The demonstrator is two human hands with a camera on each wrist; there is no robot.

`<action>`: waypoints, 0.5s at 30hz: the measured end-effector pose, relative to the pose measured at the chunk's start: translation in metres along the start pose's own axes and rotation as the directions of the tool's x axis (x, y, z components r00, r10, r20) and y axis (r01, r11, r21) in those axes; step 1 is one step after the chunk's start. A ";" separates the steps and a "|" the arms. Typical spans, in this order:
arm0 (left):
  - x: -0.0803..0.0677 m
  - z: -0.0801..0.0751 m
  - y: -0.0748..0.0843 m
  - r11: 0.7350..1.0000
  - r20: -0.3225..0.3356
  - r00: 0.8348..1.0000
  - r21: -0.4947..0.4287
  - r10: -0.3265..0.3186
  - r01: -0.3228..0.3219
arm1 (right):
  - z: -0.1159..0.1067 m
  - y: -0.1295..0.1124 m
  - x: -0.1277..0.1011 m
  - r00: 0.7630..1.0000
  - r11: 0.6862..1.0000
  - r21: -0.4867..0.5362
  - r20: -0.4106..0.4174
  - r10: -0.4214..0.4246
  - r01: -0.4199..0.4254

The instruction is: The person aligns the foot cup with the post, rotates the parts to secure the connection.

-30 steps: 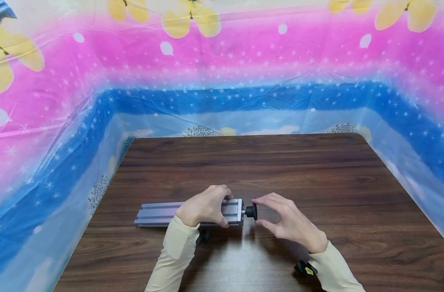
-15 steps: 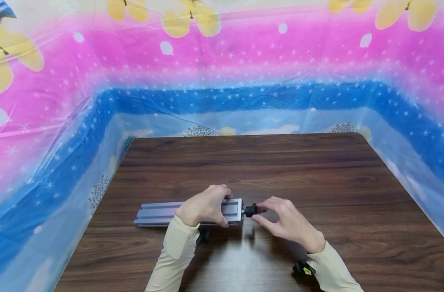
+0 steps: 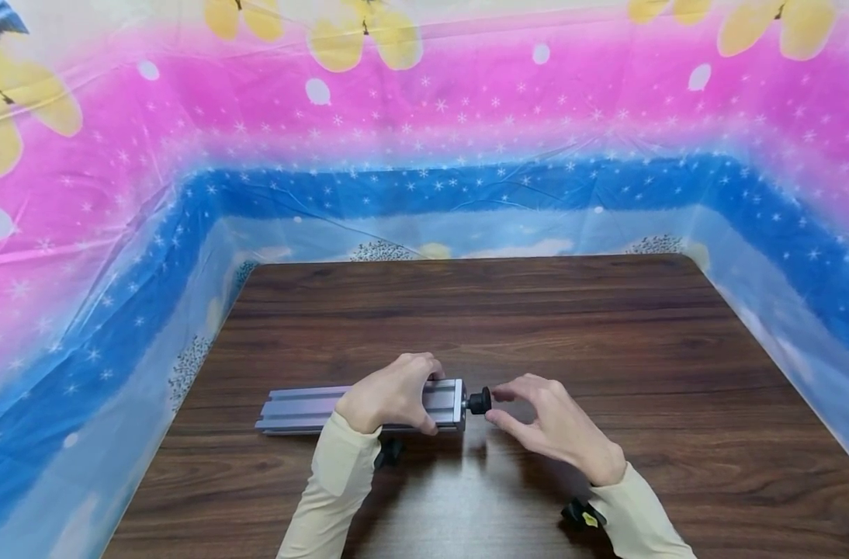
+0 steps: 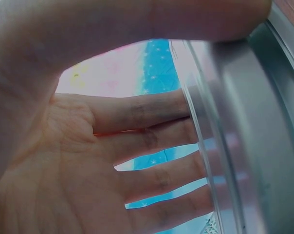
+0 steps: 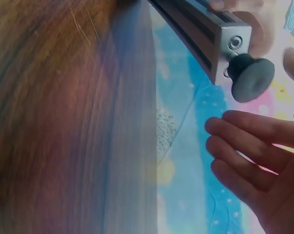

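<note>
A silver aluminium profile (image 3: 299, 407) lies lengthwise on the dark wooden table (image 3: 536, 326). My left hand (image 3: 389, 400) grips it near its right end, fingers over the top and thumb on the near side. A black round knob (image 3: 479, 401) on a short screw sticks out of that end face. My right hand (image 3: 550, 423) hovers just right of the knob, thumb and forefinger spread around it. In the right wrist view the knob (image 5: 251, 78) stands free, with the fingers (image 5: 254, 146) a little below it and not touching. The left wrist view shows the palm (image 4: 64, 161) arched over the profile (image 4: 254, 126).
A bright plastic sheet (image 3: 424, 116) in pink, blue and yellow walls the table on three sides. A black wrist mount (image 3: 581, 514) sits under my right sleeve. Bare wood stretches behind and to the right of the hands.
One second ago the right hand was spread near the knob; half a second ago it pinched it; now the fingers have come slightly off. The left hand and profile have not moved.
</note>
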State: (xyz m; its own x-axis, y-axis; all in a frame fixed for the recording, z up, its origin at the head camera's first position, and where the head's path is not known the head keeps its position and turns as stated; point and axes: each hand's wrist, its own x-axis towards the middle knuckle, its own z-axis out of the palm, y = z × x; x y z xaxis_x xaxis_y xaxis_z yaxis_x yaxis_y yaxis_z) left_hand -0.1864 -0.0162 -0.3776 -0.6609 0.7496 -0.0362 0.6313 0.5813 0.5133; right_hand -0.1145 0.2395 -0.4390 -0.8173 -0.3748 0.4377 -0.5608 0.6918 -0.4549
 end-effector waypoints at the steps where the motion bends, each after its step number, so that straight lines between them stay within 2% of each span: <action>1: 0.000 0.000 0.000 1.000 0.001 1.000 0.001 -0.002 0.002 | -0.001 0.001 0.000 1.000 1.000 -0.006 -0.009 -0.016 0.016; 4: 0.000 0.000 0.000 1.000 0.002 1.000 0.002 -0.007 0.007 | -0.002 0.002 0.000 0.996 0.996 -0.008 -0.033 -0.087 0.086; 9: -0.001 0.000 -0.001 1.000 -0.002 1.000 0.003 0.002 -0.002 | -0.002 0.002 0.001 0.982 0.981 0.043 -0.040 -0.187 0.188; 15: -0.001 0.000 -0.001 1.000 0.001 1.000 -0.003 0.012 -0.012 | -0.002 0.000 0.004 0.974 0.973 0.044 -0.020 -0.224 0.225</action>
State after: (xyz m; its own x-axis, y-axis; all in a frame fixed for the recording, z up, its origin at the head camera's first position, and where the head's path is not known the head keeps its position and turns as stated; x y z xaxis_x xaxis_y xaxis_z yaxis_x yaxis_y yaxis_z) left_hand -0.1862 -0.0171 -0.3780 -0.6532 0.7565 -0.0310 0.6377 0.5718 0.5161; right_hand -0.1177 0.2396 -0.4356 -0.6677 -0.5079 0.5443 -0.7358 0.5616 -0.3785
